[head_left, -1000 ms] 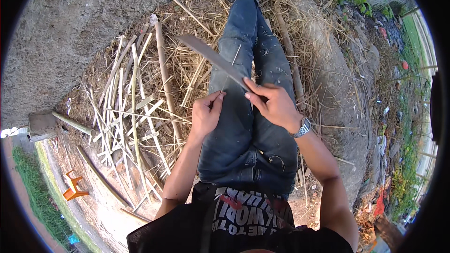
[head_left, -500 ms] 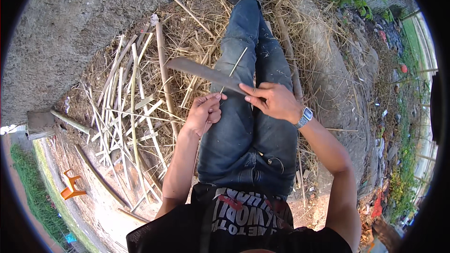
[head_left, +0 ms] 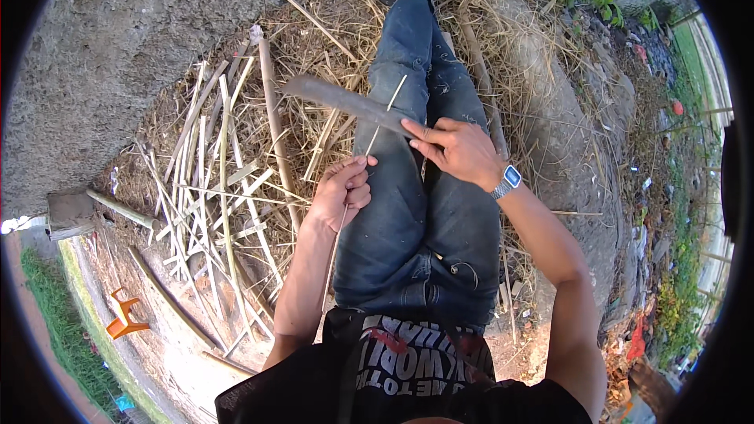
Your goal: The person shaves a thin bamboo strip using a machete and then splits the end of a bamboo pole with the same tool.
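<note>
My left hand (head_left: pixel 343 190) is closed in a pinch around a thin pale strip (head_left: pixel 398 93), apparently split bamboo. The strip slants up past my fingers over my thigh, and its lower end trails down along my left forearm. My right hand (head_left: pixel 462 154) grips a broad, dull grey machete (head_left: pixel 334 100); its handle is hidden in the fist, with the forefinger stretched along the blade. Pointing to the far left, the blade crosses the strip above my left hand. Both hands are over my legs in blue jeans (head_left: pixel 393 212).
Many split bamboo strips (head_left: pixel 224 180) lie piled at my left beside a round pole (head_left: pixel 275 126). Straw and shavings (head_left: pixel 314 55) cover the ground around my legs. A rough concrete slab (head_left: pixel 102 63) is at the far left, an orange chair (head_left: pixel 126 316) farther back, and a large rock (head_left: pixel 561 110) at my right.
The machete's tip has swung slightly upward, away from me. More of the strip's lower end shows below my left hand. Both hands keep their grips.
</note>
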### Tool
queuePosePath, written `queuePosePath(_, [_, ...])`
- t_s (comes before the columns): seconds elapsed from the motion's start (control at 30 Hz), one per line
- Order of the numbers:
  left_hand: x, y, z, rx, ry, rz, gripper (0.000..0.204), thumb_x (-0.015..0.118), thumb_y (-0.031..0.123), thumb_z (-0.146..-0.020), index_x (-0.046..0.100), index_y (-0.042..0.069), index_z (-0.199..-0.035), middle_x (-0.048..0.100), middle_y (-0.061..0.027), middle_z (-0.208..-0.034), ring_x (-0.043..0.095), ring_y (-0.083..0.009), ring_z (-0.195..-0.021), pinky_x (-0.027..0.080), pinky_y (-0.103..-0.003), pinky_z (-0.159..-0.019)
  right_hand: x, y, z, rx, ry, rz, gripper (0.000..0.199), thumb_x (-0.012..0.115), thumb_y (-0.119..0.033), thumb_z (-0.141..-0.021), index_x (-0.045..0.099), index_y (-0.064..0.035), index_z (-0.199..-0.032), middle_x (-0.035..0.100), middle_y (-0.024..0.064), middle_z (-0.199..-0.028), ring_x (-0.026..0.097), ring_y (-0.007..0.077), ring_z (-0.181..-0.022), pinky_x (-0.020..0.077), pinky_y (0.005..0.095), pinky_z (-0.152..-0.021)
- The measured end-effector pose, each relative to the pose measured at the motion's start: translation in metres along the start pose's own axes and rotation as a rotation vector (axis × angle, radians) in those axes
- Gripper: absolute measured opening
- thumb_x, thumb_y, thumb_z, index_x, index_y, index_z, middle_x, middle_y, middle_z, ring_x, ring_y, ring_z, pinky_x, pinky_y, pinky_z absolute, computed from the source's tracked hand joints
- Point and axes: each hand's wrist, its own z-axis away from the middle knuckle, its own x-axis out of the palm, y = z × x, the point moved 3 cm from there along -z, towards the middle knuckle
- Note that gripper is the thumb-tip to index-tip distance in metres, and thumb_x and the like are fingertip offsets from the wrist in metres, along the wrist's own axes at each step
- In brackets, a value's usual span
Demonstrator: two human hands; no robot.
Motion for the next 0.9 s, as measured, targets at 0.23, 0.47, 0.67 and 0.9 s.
queuePosePath(0.23, [-0.002,0.001,0.003,-0.024,-0.011,0.043,0.017,0.053,0.01,-0.104,0.065,0.0,-0.11,0.033,0.0081,-0.062,0.024,-0.0037,-0.043,0.02,-0.024,-0.043,0.002,-0.011,0.009,-0.017,-0.08,0.021,0.038,0.063,-0.041,-0.098,0.066,-0.0323,-0.135,0.056,0.0042,-0.069,0.059,0.0246,-0.059,0.0488,0.0389,-0.054])
queuePosePath(0.47, [-0.004,0.003,0.012,-0.04,-0.01,-0.065,0.018,0.047,0.013,-0.107,0.062,0.002,-0.109,0.03,0.0092,-0.061,0.023,-0.0032,-0.041,0.019,-0.023,-0.041,-0.009,0.037,-0.003,0.168,0.168,-0.025,0.04,0.065,-0.036,-0.099,0.065,-0.0245,-0.137,0.058,0.0072,-0.067,0.058,0.0246,-0.061,0.049,0.0374,-0.058])
queuePosePath(0.67, [-0.001,0.008,0.015,-0.011,-0.009,-0.031,0.017,0.046,0.011,-0.106,0.061,0.002,-0.109,0.03,0.0095,-0.06,0.022,-0.0022,-0.041,0.019,-0.023,-0.04,-0.003,0.002,0.014,0.038,0.042,-0.061,0.037,0.067,-0.037,-0.097,0.067,-0.0329,-0.134,0.057,0.0056,-0.067,0.059,0.0273,-0.056,0.0492,0.0406,-0.054])
queuePosePath(0.9, [0.006,0.02,0.03,-0.01,-0.139,0.013,0.021,0.046,0.014,-0.107,0.063,0.002,-0.108,0.03,0.0083,-0.06,0.022,-0.0041,-0.042,0.02,-0.024,-0.043,-0.032,0.039,-0.004,0.306,0.37,-0.323,0.04,0.068,-0.027,-0.099,0.065,-0.0164,-0.137,0.065,0.0087,-0.07,0.056,0.017,-0.05,0.0471,0.0322,-0.052])
